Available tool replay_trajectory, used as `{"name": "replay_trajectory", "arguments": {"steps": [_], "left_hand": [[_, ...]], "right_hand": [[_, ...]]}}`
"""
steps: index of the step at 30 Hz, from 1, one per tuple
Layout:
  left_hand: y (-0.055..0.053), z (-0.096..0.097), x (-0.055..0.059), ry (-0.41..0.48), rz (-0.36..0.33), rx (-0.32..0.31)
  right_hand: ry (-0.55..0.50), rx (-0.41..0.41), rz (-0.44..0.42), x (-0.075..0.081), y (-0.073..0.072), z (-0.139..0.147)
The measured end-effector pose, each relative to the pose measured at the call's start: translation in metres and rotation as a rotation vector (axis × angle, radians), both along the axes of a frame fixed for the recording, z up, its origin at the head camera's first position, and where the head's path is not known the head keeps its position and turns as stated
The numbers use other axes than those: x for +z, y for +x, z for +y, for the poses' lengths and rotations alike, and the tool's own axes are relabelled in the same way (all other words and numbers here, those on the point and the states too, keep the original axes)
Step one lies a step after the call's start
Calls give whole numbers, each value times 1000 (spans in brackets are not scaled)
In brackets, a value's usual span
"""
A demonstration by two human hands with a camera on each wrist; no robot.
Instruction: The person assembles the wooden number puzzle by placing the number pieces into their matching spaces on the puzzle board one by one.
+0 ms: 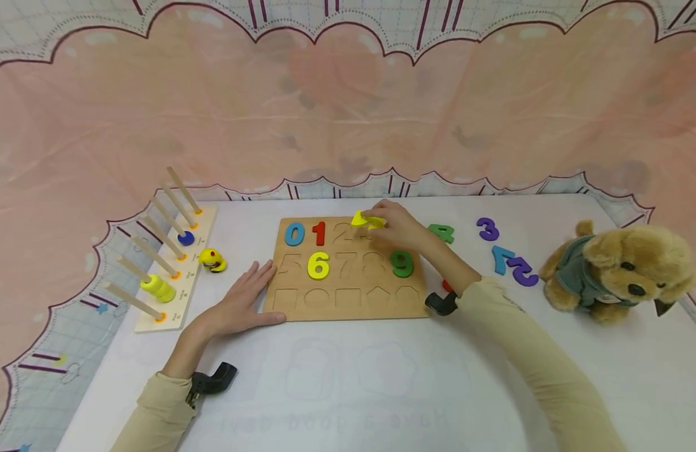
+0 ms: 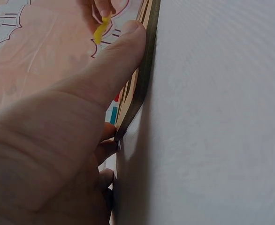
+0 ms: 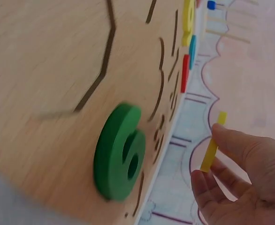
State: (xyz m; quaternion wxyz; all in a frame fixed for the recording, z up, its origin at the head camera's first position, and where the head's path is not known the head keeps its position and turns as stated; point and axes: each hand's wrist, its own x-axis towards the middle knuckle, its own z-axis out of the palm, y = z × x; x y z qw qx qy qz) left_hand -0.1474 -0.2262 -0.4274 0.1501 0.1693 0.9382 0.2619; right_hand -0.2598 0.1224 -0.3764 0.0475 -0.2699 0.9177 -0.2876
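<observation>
My right hand pinches a yellow number piece over the back row of a wooden number board; fingers hide part of its shape. In the right wrist view, thumb and fingertips grip the yellow piece by its thin edges, raised off the board. A blue 0, red 1, yellow 6 and green 9 lie on the board. My left hand rests at the board's left side, fingers extended along the edge and thumb at the near corner.
Right of the board lie a green number piece, purple 3, blue 7 and purple 5. A plush dog sits far right. On the left stand a peg rack with rings and a small yellow toy.
</observation>
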Motion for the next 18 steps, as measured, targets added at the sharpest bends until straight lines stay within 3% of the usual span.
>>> {"name": "replay_trajectory", "arguments": {"steps": [18], "left_hand": [[-3,-1,-3,2,2,-6]], "right_hand": [[-37,-6,-39,3,4,-27]]}}
